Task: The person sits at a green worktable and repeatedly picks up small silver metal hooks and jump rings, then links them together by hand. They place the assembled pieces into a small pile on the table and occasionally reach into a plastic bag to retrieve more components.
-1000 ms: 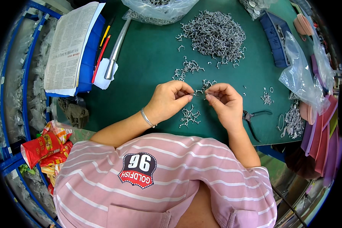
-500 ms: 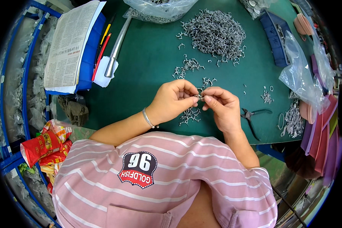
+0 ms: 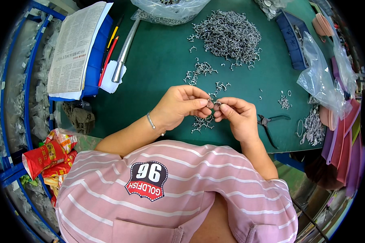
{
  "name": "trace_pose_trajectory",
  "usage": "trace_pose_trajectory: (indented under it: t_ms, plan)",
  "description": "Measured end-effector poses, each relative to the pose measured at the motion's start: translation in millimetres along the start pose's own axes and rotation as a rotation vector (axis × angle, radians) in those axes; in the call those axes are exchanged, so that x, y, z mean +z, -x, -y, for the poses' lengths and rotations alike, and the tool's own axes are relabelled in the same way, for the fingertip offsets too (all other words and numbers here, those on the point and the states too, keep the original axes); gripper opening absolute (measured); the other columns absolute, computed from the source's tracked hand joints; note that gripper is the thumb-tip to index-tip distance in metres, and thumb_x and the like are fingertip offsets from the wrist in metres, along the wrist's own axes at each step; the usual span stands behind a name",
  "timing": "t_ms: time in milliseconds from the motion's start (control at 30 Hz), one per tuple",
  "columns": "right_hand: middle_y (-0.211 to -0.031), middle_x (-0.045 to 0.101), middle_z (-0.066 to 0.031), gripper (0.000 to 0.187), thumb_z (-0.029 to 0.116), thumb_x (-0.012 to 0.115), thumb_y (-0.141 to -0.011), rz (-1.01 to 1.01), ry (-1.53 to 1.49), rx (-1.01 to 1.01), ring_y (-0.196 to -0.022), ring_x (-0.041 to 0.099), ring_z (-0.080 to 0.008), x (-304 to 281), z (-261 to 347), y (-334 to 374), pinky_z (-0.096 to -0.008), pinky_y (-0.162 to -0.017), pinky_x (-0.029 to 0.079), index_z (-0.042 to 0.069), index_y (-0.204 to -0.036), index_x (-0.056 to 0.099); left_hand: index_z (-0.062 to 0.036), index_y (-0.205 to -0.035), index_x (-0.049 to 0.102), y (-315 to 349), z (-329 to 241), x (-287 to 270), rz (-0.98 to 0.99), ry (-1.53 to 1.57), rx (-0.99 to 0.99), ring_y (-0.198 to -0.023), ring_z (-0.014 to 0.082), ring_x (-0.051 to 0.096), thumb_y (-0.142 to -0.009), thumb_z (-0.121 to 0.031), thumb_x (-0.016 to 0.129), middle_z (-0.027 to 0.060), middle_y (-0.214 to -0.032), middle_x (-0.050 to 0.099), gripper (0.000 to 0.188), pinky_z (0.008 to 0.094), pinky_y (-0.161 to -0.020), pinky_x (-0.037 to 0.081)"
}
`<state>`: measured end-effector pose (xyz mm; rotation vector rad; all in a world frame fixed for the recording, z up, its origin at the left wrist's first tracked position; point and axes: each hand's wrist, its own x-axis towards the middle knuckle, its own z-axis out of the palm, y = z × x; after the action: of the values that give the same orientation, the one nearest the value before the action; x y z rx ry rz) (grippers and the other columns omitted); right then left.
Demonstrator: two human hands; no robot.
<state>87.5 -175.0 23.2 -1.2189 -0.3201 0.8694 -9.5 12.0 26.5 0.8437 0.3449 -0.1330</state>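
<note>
Pinches a small metal piece [image 3: 210, 100] in the left hand [image 3: 179, 107] and a curved metal piece [image 3: 217, 103] in the right hand [image 3: 238, 117], just beside. Likely light, stiff, perhaps slippery; best held by outer edges, well apart from the metal pile [image 3: 229, 38] beyond the grip.

Paper, tools and bags line the sides of the green counter [image 3: 158, 60].
Over my feed, along the left edge, I see a newspaper [image 3: 75, 44] lying on a blue bin [image 3: 95, 65], with a red pencil [image 3: 108, 60] just beside it and a tapered metal rod [image 3: 127, 50] resting partly on white paper [image 3: 108, 86]. At the near left corner I make out a crumpled dark cloth [image 3: 82, 120]; beyond that edge, blue shelving [image 3: 25, 93] and red packets [image 3: 48, 156]. Pliers [image 3: 264, 121] lie toward the near right corner. By the right edge I find a blue tray [image 3: 288, 36] and a clear plastic bag [image 3: 320, 83].
</note>
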Motion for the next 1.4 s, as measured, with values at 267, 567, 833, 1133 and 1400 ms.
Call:
trace_pose_trajectory:
  t_ms: [267, 567, 833, 1133, 1400]
  plan:
    - [-0.089, 0.069, -0.0097, 0.017, 0.002, 0.065, -0.088, 0.054, 0.153, 0.06, -0.073, 0.065, -0.0129, -4, -1, 5, -0.0244, -0.064, 0.054, -0.004, -0.104, 0.067, 0.0025, -0.09, 0.066, 7, 5, -8, 0.06, -0.517, 0.16, -0.084, 0.0147, 0.064, -0.083, 0.002, 0.067, 0.0065, -0.092, 0.063, 0.007, 0.0252, -0.075, 0.053]
    - [-0.085, 0.061, -0.0121, 0.016, -0.001, 0.066, -0.078, 0.05, 1.086, -0.492, -0.078, 0.06, -0.0319, 2, 3, -17, -0.0369, -0.068, 0.05, 0.001, -0.094, 0.066, -0.0021, -0.09, 0.066, 6, -4, -21, -0.139, -1.196, 0.416, -0.069, 0.0124, 0.058, -0.078, -0.001, 0.069, 0.006, -0.088, 0.058, 0.013, 0.0249, -0.061, 0.047]
    - [-0.087, 0.058, -0.0118, 0.018, -0.003, 0.068, -0.075, -0.012, 1.144, -0.591, -0.079, 0.059, -0.0291, 3, -2, -25, -0.0372, -0.067, 0.049, 0.003, -0.092, 0.064, -0.0015, -0.085, 0.06, -23, -2, -29, -0.238, -1.532, 0.725, -0.078, 0.0296, 0.06, -0.075, 0.001, 0.069, 0.0123, -0.094, 0.056, 0.013, 0.0374, -0.069, 0.05]
    - [-0.088, 0.066, -0.0118, 0.015, -0.006, 0.068, -0.077, 0.021, 0.874, -0.316, -0.079, 0.065, -0.0246, -5, 5, 3, -0.0316, -0.067, 0.051, 0.001, -0.091, 0.067, 0.0008, -0.088, 0.059, -21, -6, -30, -0.25, -1.243, 0.619, -0.073, 0.0191, 0.065, -0.083, 0.002, 0.063, 0.0104, -0.084, 0.061, 0.007, 0.0298, -0.063, 0.051]
    - [-0.084, 0.062, -0.0123, 0.011, 0.0, 0.065, -0.08, -0.006, 1.131, -0.485, -0.078, 0.061, -0.0322, -4, 6, -26, -0.0382, -0.068, 0.05, 0.002, -0.091, 0.067, 0.0045, -0.106, 0.059, -10, 1, -16, -0.168, -0.445, 0.143, -0.084, 0.0163, 0.068, -0.09, 0.0, 0.058, 0.0097, -0.095, 0.066, 0.016, 0.0259, -0.074, 0.056]
